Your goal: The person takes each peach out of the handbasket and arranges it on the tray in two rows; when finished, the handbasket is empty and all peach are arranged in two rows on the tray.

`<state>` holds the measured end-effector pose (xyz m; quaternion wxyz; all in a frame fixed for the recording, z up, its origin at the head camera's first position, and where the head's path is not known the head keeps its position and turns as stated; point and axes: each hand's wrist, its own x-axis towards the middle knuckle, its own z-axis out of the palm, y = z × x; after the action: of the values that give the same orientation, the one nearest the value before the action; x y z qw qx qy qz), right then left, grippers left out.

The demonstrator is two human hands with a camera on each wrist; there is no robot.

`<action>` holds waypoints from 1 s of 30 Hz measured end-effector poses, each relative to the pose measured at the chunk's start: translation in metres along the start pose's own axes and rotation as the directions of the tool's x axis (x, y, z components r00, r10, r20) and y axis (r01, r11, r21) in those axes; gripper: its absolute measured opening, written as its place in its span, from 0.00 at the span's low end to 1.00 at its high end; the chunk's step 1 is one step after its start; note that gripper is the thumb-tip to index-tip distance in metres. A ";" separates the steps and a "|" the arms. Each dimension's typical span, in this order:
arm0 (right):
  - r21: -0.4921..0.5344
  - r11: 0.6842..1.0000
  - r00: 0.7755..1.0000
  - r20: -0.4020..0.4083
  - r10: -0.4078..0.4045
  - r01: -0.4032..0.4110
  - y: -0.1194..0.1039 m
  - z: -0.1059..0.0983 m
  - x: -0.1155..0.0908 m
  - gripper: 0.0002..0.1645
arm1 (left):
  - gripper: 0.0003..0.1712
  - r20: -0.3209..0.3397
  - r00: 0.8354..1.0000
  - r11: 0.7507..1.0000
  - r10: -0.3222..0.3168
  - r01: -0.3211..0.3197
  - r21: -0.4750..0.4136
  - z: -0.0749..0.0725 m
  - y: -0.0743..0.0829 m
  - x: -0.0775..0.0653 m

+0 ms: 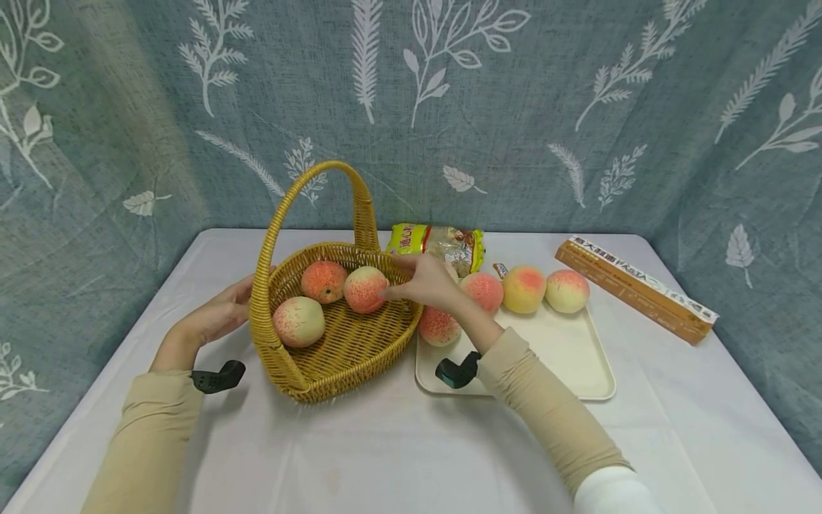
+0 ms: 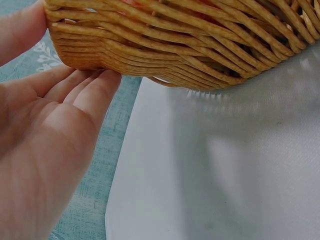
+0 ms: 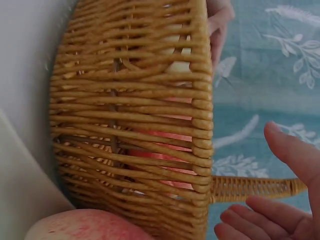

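In the head view, your basket, with three fruits inside, stands toward the surface's left edge; your right hand hovers over its right rim. At the left wrist, your left hand's straightened fingers touch the basket. At the right wrist, your right hand is empty, fingers extended.

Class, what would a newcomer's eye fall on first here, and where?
First, the golden wicker basket left of centre, its handle arching high, three fruits inside. Then the pale tray to its right, bearing more fruits, and the right hand over the basket's right side.
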<state>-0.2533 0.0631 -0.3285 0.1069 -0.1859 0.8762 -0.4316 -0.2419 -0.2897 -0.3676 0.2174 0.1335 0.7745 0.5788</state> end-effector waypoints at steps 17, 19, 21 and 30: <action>-0.389 0.917 0.964 0.266 0.023 0.086 -0.024 0.020 0.047 0.42 | 0.53 -0.006 1.000 1.000 0.025 -0.025 0.000 0.000 -0.003 -0.005; -0.434 0.894 0.958 0.288 0.017 0.114 -0.026 0.024 0.049 0.43 | 0.52 0.001 0.999 0.999 0.041 -0.041 -0.010 0.000 -0.004 -0.005; -0.464 0.876 0.951 0.309 0.019 0.134 -0.029 0.027 0.051 0.43 | 0.51 0.003 0.999 0.998 0.052 -0.052 -0.018 0.000 -0.004 -0.006; -0.663 0.728 0.915 0.382 0.131 0.173 -0.036 0.036 0.067 0.44 | 0.52 0.005 0.999 0.998 0.052 -0.052 -0.025 0.002 -0.004 -0.005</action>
<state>-0.2928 -0.0109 -0.3231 0.2040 -0.3069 0.9291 -0.0312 -0.2363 -0.2916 -0.3712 0.2060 0.1526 0.7629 0.5934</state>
